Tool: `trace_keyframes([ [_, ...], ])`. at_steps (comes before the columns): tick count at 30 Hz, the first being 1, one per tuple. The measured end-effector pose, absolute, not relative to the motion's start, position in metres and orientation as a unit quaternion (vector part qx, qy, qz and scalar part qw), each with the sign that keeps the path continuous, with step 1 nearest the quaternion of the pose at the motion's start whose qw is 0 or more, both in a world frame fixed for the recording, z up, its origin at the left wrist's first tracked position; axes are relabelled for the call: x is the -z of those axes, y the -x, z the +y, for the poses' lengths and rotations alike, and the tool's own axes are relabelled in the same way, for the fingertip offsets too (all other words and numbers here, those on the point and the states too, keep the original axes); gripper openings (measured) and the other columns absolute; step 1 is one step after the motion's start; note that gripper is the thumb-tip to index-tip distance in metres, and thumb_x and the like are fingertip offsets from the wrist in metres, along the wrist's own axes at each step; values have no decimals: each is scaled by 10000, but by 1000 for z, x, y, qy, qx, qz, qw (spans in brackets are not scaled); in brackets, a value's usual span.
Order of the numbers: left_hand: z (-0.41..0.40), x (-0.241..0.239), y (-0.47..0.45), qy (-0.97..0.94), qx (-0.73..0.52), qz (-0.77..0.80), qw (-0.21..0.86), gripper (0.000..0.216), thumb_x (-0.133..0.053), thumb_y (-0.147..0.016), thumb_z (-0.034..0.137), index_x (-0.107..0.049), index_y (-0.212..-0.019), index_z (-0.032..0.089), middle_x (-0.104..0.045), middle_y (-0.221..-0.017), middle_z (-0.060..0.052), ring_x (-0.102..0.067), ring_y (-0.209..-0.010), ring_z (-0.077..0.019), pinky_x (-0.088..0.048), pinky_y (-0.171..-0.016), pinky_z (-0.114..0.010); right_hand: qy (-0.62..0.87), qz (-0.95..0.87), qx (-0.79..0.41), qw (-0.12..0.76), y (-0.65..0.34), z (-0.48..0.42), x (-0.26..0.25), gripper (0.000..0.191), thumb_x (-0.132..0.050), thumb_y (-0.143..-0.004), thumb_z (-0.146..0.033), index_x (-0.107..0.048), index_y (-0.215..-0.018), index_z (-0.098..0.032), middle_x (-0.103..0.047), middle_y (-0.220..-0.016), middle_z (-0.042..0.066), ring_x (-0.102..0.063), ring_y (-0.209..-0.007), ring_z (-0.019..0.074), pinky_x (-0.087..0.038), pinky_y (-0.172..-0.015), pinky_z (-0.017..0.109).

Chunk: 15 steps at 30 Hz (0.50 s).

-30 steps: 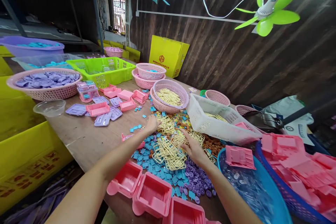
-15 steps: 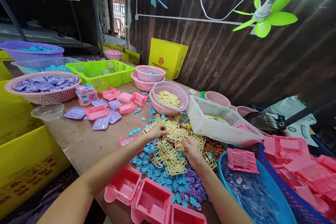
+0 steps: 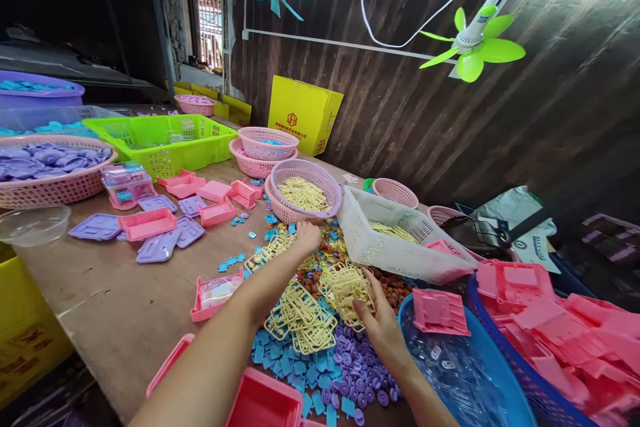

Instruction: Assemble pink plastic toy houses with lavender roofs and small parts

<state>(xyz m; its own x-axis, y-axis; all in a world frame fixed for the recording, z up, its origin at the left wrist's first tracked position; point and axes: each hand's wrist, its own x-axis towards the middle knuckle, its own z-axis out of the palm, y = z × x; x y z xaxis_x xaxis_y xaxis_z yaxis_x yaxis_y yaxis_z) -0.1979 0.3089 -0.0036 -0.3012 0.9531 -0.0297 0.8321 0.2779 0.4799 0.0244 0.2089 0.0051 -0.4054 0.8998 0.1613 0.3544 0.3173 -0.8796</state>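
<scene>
A wooden worktable (image 3: 110,320) is crowded with plastic toy parts; a white mesh basket (image 3: 400,250) lies tipped at its middle, and every place here is given from that basket. A blue tub (image 3: 470,380) sits in front of it, to the right; a pink round basket (image 3: 306,195) full of cream frames stands just left of it. A loose heap of cream lattice frames (image 3: 303,317) lies in front of its left end, between the person's two forearms, with its long axis slanting away to the right. The right hand (image 3: 383,327), just in front of the basket wall, has its fingers spread and curled round a clump of frames (image 3: 346,283), thumb on the near side. The left hand (image 3: 306,238), off the basket's left corner, lies palm down at the pink basket's foot, touching a strip of frames (image 3: 270,250) that trails left; its fingertips are hidden, so whether it pinches anything cannot be told. Blue tiles (image 3: 290,363) and purple discs (image 3: 357,370) surround the heap; small brown bits under it are hard to make out.
</scene>
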Motion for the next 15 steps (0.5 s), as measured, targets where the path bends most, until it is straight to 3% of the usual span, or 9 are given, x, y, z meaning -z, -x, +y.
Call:
trace_keyframes([
  [4,325,15,188,-556,-180,794,168,327,-539,-867,316,-528,-1144,142,-549,-1163,-100,-561,-1005,-211,-487,-841,-419,445,-728,-395,340,-42,204,-6,590,-510,-804,-517,-427,-1299,-206,-481,-1343,111,-415,-1259,256,-318,-1054,419],
  [9,330,22,192,-536,-191,790,230,331,-550,-860,320,-528,-1142,148,-554,-1145,-88,-568,-996,-207,-493,-828,-402,435,-660,-486,373,-48,205,-6,648,-613,-733,-533,-448,-1273,-216,-511,-1309,115,-441,-1238,262,-368,-1025,409],
  [15,313,2,210,-546,-272,730,307,273,-527,-874,330,-561,-1079,151,-587,-1081,-65,-589,-931,-183,-509,-791,-373,416,-602,-567,378,-42,210,-7,634,-676,-670,-548,-525,-1168,-185,-645,-1106,121,-604,-1005,292,-502,-837,414],
])
